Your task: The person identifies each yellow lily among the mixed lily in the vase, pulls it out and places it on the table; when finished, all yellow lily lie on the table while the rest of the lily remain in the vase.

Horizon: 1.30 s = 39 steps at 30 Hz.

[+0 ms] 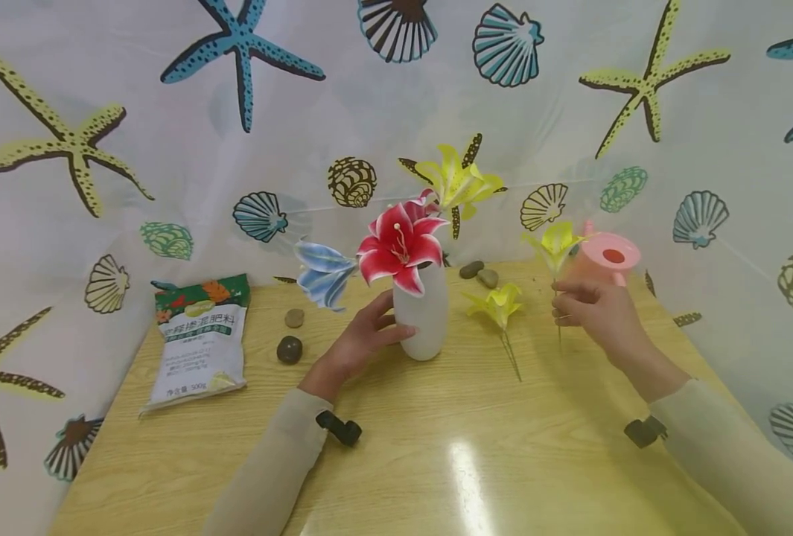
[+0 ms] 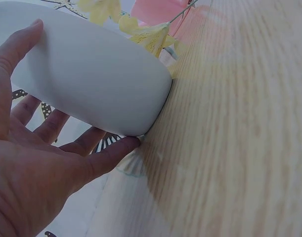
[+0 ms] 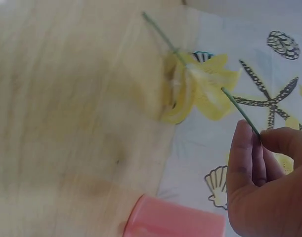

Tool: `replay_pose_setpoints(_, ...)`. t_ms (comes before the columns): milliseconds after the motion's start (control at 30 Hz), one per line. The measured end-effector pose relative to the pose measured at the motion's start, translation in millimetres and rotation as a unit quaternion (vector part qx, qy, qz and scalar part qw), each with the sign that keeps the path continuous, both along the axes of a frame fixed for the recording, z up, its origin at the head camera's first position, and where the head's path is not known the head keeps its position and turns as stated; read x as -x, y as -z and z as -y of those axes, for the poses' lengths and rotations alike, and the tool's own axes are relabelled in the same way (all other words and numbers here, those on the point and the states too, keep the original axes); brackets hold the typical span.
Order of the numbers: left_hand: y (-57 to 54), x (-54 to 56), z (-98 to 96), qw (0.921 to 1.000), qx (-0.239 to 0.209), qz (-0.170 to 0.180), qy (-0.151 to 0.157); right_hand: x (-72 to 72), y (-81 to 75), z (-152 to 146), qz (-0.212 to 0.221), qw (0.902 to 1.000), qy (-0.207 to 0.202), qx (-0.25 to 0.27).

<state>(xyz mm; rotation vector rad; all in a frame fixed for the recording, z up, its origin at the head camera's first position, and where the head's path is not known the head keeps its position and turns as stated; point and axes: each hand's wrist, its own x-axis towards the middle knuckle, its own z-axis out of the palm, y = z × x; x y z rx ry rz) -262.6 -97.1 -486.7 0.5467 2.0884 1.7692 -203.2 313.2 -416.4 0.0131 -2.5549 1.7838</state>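
A white vase (image 1: 423, 316) stands upright on the table, holding a red lily (image 1: 399, 249), a yellow lily (image 1: 456, 182) and a blue flower (image 1: 327, 274) that leans out leftward. My left hand (image 1: 362, 336) holds the vase from its left side; in the left wrist view the thumb lies across one side and the fingers are along the other. Between thumb and fingertips, my right hand (image 1: 597, 309) pinches the green stem (image 3: 242, 111) of another yellow lily (image 1: 555, 244), its bloom upward. One more yellow lily (image 1: 499, 304) lies on the table between the vase and my right hand.
Behind my right hand stands a pink watering can (image 1: 620, 251). A fertilizer bag (image 1: 202, 339) lies at the left, with a dark stone (image 1: 290, 350) and a tan stone (image 1: 294, 318) beside it. More stones (image 1: 487, 278) sit behind the vase. A patterned curtain (image 1: 289, 156) hangs along the table's back.
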Motion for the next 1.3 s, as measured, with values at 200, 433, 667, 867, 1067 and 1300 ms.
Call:
replay_pose_setpoints(200, -0.1, 0.2, 1.1, 1.0, -0.004, 0.0, 0.0, -0.1, 16.6, -11.4, 0.009, 0.9952, -0.017, -0.096)
replay_pose_setpoints(433, 1.0, 0.7, 1.2, 1.0, -0.001, -0.002, 0.004, -3.6, 25.2, -21.1, 0.0, 0.9781, -0.015, -0.208)
replay_pose_setpoints(667, 3.1, 1.2, 1.2, 1.0, 0.0, -0.006, 0.004, -3.1, 33.8, -21.6, 0.027, 0.9721, -0.02, -0.232)
replay_pose_setpoints(867, 1.6, 1.2, 1.6, 0.9999, 0.008, -0.007, -0.001, -1.5, 37.1, -14.4, 0.025, 0.9687, -0.031, -0.245)
replay_pose_setpoints(1067, 2.4, 2.1, 2.6, 0.9999, 0.008, -0.008, 0.001, -3.3, 39.1, -5.9, 0.035, 0.9725, -0.047, -0.225)
replay_pose_setpoints(1300, 3.3, 3.8, 1.8, 1.0, 0.008, -0.003, 0.001, -3.9, 47.9, -3.3, 0.035, 0.9751, -0.056, -0.212)
